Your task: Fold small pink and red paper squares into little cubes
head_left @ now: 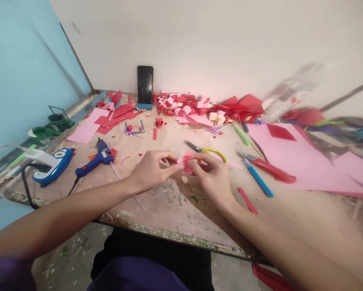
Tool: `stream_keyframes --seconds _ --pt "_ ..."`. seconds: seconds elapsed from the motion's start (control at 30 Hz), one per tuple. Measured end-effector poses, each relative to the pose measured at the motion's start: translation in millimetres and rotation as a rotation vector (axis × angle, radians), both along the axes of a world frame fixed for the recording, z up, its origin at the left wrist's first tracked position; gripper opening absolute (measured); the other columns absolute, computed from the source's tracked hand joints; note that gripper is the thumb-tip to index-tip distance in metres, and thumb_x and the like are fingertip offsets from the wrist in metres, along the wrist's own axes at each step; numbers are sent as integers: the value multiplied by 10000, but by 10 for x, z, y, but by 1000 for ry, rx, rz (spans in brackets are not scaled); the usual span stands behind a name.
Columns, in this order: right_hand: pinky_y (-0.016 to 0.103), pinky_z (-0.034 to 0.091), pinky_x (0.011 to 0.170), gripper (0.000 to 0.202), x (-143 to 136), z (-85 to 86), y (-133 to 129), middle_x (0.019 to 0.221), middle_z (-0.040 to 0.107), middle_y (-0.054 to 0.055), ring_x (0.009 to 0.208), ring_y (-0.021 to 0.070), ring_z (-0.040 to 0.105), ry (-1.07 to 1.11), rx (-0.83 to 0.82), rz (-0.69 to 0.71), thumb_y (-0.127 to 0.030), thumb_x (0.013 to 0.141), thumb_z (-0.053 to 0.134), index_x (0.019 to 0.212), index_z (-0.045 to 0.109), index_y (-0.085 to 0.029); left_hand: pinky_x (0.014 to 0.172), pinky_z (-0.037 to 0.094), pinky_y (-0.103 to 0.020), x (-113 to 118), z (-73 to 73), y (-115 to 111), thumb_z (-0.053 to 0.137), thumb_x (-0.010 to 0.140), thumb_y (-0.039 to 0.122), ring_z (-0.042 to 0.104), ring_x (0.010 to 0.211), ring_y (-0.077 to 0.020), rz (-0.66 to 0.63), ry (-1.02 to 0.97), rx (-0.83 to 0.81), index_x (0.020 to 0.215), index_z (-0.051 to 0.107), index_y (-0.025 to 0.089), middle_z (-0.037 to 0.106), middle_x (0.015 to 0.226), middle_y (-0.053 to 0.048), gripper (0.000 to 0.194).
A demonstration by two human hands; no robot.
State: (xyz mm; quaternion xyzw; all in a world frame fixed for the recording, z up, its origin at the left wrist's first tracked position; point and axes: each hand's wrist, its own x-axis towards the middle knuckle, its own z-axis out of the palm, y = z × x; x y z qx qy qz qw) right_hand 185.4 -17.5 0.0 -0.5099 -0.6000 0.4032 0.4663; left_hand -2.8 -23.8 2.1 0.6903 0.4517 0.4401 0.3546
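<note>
The left hand (149,167) is nearly closed, and its thumb and finger pinch one edge of a small pink paper shape (186,161). The right hand (213,176) pinches the other side the same way. The paper shape is between the two hands, over the tabletop (169,218). Scissors (203,150) with yellow handles lie just behind the right hand. A blue glue gun (94,161) lies to the left. At the back, a black phone (145,85) stands beside a pile of little red and pink paper pieces (181,106).
</note>
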Motion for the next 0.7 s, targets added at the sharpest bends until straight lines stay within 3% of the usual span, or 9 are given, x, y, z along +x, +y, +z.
stream_keyframes --seconds 0.13,0.3,0.47,0.7 --pt "362 552 682 97 7 -9 8 818 737 51 729 213 688 -20 6 4 -306 824 732 851 745 -214 781 545 -299 0 -18 6 753 830 286 711 803 -183 15 19 23 863 768 174 793 879 -40 117" --pt "343 543 646 96 -4 10 2 770 732 49 698 205 686 -48 29 -1 -293 826 724 797 731 -202 685 544 -271 12 -40 29 791 785 295 687 700 -163 63 -61 -24 752 740 162 771 791 -33 146" --pt "303 547 593 97 -37 67 -44 766 738 51 666 187 694 -69 58 -27 -267 832 711 812 734 -174 645 515 -250 18 -34 47 705 865 310 672 681 -155 -21 -91 -128 743 740 141 749 738 -38 211" --pt "295 582 600 122 -47 55 -64 805 738 58 705 203 739 -99 99 80 -289 860 711 833 729 -172 650 512 -244 17 -78 22 670 885 241 661 678 -141 43 47 38 760 722 149 742 756 -25 164"
